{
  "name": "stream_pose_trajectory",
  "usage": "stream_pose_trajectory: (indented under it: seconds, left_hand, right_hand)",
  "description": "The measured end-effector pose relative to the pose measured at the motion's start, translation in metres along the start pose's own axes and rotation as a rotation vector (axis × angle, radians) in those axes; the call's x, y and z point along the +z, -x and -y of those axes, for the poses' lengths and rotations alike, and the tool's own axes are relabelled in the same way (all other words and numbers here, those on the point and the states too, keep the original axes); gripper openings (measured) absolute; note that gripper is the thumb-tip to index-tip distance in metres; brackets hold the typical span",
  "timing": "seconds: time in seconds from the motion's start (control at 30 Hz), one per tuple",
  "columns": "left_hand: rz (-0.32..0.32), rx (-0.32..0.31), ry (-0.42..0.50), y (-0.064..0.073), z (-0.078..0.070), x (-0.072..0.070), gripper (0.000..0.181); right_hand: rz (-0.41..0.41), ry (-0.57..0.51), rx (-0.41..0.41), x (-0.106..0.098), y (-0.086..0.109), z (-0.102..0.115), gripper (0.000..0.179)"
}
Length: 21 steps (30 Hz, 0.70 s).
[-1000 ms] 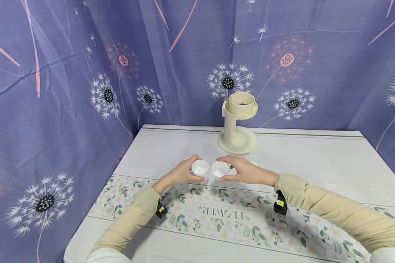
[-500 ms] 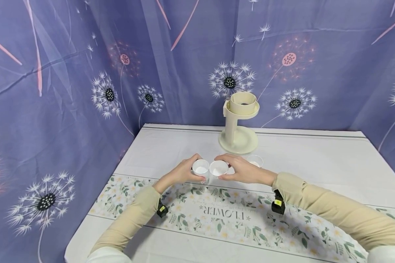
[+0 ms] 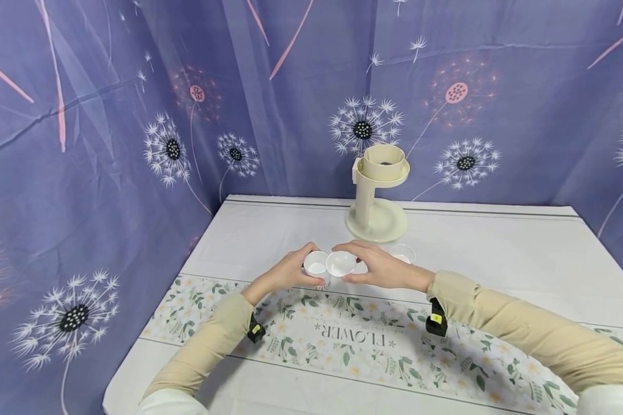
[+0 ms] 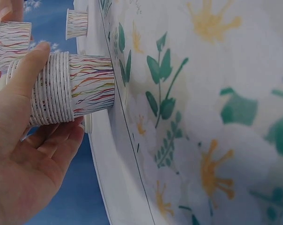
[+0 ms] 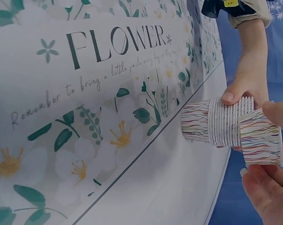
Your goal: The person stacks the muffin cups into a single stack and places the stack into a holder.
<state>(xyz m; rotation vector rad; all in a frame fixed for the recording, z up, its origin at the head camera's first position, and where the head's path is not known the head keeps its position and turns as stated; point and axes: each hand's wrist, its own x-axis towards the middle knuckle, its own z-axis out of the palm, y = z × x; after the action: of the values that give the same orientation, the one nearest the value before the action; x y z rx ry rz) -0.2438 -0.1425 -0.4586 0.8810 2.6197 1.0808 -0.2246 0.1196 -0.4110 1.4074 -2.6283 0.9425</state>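
Observation:
A nested stack of paper cups (image 4: 92, 84) with wavy coloured stripes is in my left hand (image 3: 291, 270), the fingers and thumb curled round its upper rims. The stack's base comes right down to the tablecloth in the left wrist view. In my right hand (image 3: 380, 268) a single striped paper cup (image 5: 261, 138) is gripped between thumb and fingers, tilted. Its rim overlaps the rim of the stack in the head view. Behind the right hand another paper cup (image 3: 404, 252) stands on the table, partly hidden; the left wrist view shows its striped side.
A cream stand (image 3: 364, 202) with a round base and a ring holding an open cylinder (image 3: 383, 167) stands at the table's back. The white tablecloth (image 3: 259, 230) has a floral band reading "FLOWER". A purple dandelion-print curtain (image 3: 301, 132) hangs behind and to the left.
My right hand has moved left with its cup, closing the gap to the stack, and the cup has tilted more. The left hand and stack have stayed almost in place.

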Motion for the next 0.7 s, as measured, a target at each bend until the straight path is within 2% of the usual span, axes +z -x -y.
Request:
stream_pose_trajectory:
  seconds: [0.4,0.7]
  left_hand:
    - [-0.008,-0.004,-0.013,-0.0008,-0.0010,0.0001,0.054]
    - [-0.002,-0.006,-0.010,0.0001,-0.0024,-0.0005,0.056]
  right_hand:
    - [0.015,0.003,0.005,0.0009,-0.0067,0.0026,0.057]
    - [-0.017,-0.013,-0.041,0.0036,-0.0085,0.0030,0.053]
